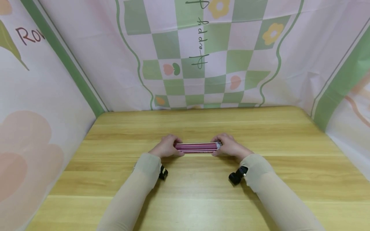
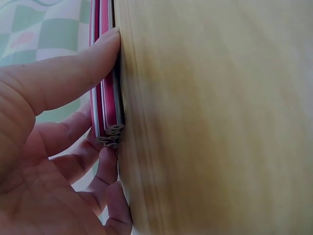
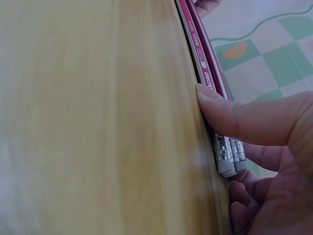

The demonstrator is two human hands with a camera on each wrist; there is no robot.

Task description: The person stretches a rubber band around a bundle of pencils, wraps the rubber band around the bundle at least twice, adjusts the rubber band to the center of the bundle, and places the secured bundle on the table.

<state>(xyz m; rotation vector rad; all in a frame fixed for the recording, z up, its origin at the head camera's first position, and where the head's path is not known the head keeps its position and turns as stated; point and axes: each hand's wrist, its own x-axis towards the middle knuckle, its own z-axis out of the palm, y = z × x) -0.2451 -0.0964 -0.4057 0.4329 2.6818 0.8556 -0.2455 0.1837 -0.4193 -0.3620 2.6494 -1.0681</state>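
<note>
We find the bundle of red-and-white striped pencils [image 1: 198, 148] on the pale wooden surface [image 1: 196, 199], long axis left-right, left grip [image 1: 167, 147] pinching its plain end [image 2: 112, 131], right grip [image 1: 229, 147] its eraser end [image 3: 226, 165], neither nearer.

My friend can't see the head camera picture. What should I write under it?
A person's left grip and right grip hold opposite ends of a bunch of striped pink pencils at a wooden table. Behind it is a cloth with green checks.
</note>
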